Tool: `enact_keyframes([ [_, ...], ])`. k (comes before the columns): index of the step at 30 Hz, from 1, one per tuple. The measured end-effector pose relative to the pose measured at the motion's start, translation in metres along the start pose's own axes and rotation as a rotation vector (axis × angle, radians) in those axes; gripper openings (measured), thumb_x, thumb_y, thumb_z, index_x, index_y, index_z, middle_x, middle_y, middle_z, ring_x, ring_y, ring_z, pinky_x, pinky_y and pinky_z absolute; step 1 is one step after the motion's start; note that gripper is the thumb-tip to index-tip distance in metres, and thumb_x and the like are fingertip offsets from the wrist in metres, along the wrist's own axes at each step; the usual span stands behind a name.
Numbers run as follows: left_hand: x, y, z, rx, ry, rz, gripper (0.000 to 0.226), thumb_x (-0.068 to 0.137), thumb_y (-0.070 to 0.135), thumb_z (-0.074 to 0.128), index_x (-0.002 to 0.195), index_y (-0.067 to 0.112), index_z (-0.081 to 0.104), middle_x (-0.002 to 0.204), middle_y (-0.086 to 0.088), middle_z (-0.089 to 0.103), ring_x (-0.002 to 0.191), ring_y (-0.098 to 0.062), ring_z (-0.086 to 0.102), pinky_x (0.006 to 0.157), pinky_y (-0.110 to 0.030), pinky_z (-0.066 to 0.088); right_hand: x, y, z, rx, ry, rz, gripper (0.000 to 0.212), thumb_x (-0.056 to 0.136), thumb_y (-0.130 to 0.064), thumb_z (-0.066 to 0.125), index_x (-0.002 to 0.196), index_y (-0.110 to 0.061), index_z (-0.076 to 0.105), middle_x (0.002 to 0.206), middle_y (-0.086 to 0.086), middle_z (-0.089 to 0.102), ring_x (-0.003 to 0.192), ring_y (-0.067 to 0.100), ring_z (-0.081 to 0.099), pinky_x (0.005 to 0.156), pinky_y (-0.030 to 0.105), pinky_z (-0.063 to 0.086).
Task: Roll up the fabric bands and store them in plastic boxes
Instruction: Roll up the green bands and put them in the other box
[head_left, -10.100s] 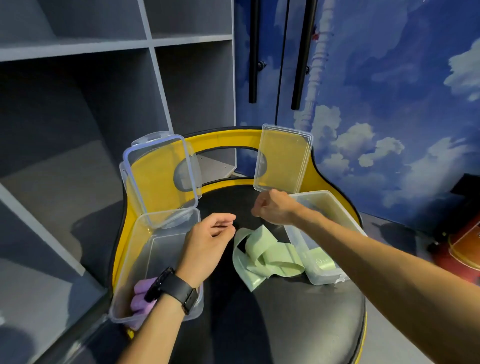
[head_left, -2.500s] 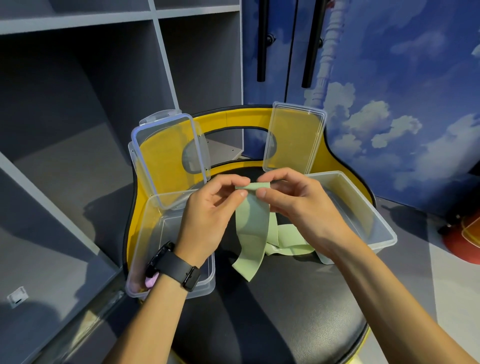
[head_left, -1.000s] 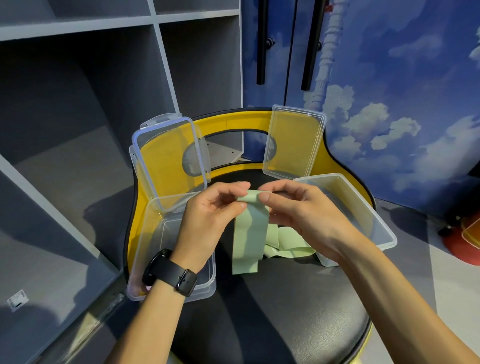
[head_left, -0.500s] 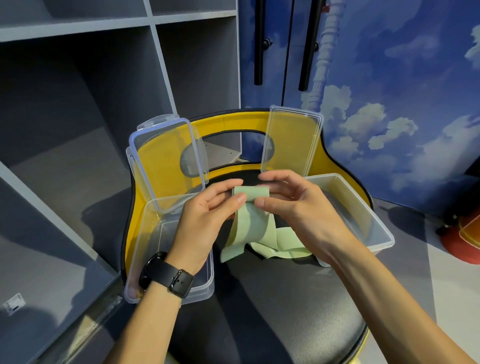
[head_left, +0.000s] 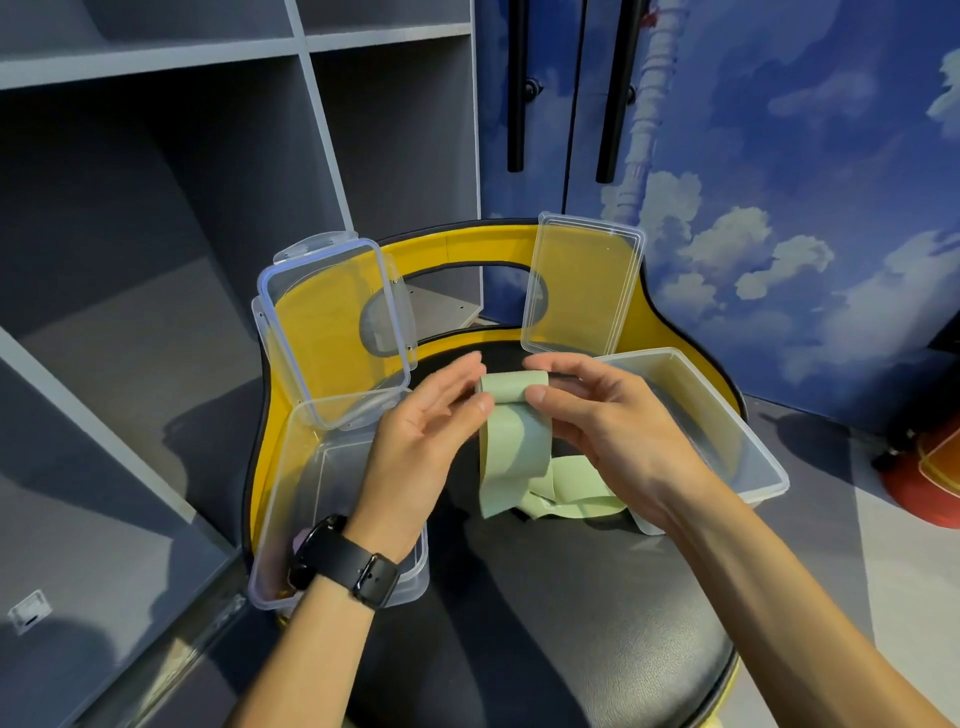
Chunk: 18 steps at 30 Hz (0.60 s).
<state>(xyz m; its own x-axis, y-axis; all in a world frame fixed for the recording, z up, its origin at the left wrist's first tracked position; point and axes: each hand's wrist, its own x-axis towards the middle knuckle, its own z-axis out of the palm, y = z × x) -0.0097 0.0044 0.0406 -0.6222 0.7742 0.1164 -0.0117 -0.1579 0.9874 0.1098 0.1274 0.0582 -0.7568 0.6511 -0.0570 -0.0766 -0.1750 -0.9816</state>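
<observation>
A pale green fabric band (head_left: 514, 441) hangs above the black seat, its top end wound into a small roll between my two hands. My left hand (head_left: 421, 441) pinches the roll's left end with thumb and fingers. My right hand (head_left: 608, 431) grips its right end. The band's loose tail lies crumpled on the seat below. A clear plastic box (head_left: 291, 493) stands at the left, partly hidden by my left wrist, with something purple at its near end. A second clear box (head_left: 727, 431) stands at the right, behind my right hand.
Both boxes sit on a black stool seat (head_left: 545, 623) with a yellow backrest (head_left: 457, 244). Two clear lids lean on the backrest: one at the left (head_left: 332, 327), one at the right (head_left: 576, 291). Grey shelving stands to the left, a red object (head_left: 930, 483) at far right.
The roll at the band's top has grown thicker over the last second, and the hanging tail has become shorter. Both hands stay at the same spot above the seat.
</observation>
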Motion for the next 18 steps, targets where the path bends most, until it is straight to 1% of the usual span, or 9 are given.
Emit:
enact_keyframes([
  [1,0.0,-0.001,0.002,-0.002,0.041,-0.005,0.035,0.09,0.015,0.061,0.123,0.026,0.061,0.122,0.005,0.067,0.114,-0.007,0.063,0.093,-0.026,0.052,0.001,0.001,0.0,-0.002,0.021,-0.01,0.026,0.089,-0.005,0.065,0.115,-0.011,0.067,0.104,0.009,0.075,0.093,0.018,0.07,0.082,0.027,0.057],
  [3,-0.001,-0.002,0.006,0.026,0.11,0.002,0.031,0.093,0.014,0.059,0.124,0.019,0.063,0.115,0.003,0.071,0.105,-0.011,0.068,0.084,-0.025,0.056,0.002,0.005,0.002,-0.02,0.051,-0.025,0.03,0.089,-0.008,0.066,0.119,-0.013,0.065,0.106,0.005,0.075,0.097,0.017,0.071,0.08,0.024,0.055],
  [5,0.0,-0.007,0.009,0.091,0.161,0.008,0.03,0.094,0.017,0.06,0.123,0.018,0.065,0.112,0.003,0.072,0.1,-0.011,0.07,0.084,-0.028,0.057,0.003,0.01,0.004,-0.05,0.072,-0.032,0.032,0.091,-0.011,0.065,0.122,-0.015,0.064,0.11,0.002,0.074,0.102,0.017,0.07,0.081,0.024,0.054],
  [8,0.001,-0.016,0.01,0.245,0.227,0.023,0.027,0.092,0.032,0.06,0.119,0.034,0.065,0.114,0.011,0.071,0.103,-0.006,0.068,0.091,-0.038,0.055,0.003,0.018,0.009,-0.133,0.103,-0.05,0.04,0.094,-0.017,0.061,0.134,-0.019,0.057,0.122,0.0,0.069,0.108,0.015,0.066,0.089,0.029,0.055],
  [10,-0.001,-0.019,0.013,0.362,0.252,0.031,0.027,0.094,0.036,0.057,0.12,0.039,0.062,0.114,0.013,0.07,0.102,-0.005,0.067,0.089,-0.038,0.056,0.003,0.021,0.012,-0.211,0.122,-0.068,0.043,0.096,-0.022,0.058,0.139,-0.021,0.052,0.127,-0.002,0.065,0.112,0.014,0.063,0.098,0.037,0.052],
  [13,-0.004,-0.019,0.018,0.44,0.264,0.05,0.033,0.096,0.034,0.052,0.128,0.034,0.059,0.11,0.012,0.071,0.098,-0.003,0.067,0.084,-0.031,0.057,0.002,0.022,0.014,-0.267,0.137,-0.075,0.045,0.097,-0.024,0.057,0.141,-0.022,0.05,0.128,-0.003,0.065,0.113,0.014,0.062,0.101,0.041,0.05],
  [15,-0.005,-0.017,0.019,0.445,0.267,0.061,0.033,0.096,0.035,0.052,0.129,0.034,0.058,0.106,0.017,0.07,0.095,0.002,0.065,0.081,-0.022,0.055,0.002,0.021,0.014,-0.272,0.134,-0.073,0.044,0.097,-0.024,0.057,0.141,-0.022,0.05,0.128,-0.002,0.065,0.113,0.014,0.062,0.1,0.038,0.051],
  [17,-0.005,-0.015,0.018,0.415,0.273,0.058,0.033,0.095,0.035,0.055,0.127,0.034,0.06,0.1,0.026,0.067,0.094,0.01,0.063,0.076,-0.01,0.05,0.002,0.019,0.014,-0.246,0.116,-0.064,0.042,0.097,-0.021,0.057,0.139,-0.021,0.051,0.125,-0.002,0.067,0.108,0.014,0.065,0.089,0.029,0.054],
  [18,-0.004,-0.013,0.018,0.376,0.279,0.048,0.033,0.093,0.036,0.058,0.125,0.033,0.062,0.099,0.027,0.066,0.094,0.012,0.062,0.077,-0.009,0.05,0.001,0.018,0.013,-0.206,0.099,-0.057,0.04,0.097,-0.019,0.057,0.137,-0.02,0.054,0.122,-0.001,0.068,0.104,0.014,0.066,0.082,0.024,0.054],
])
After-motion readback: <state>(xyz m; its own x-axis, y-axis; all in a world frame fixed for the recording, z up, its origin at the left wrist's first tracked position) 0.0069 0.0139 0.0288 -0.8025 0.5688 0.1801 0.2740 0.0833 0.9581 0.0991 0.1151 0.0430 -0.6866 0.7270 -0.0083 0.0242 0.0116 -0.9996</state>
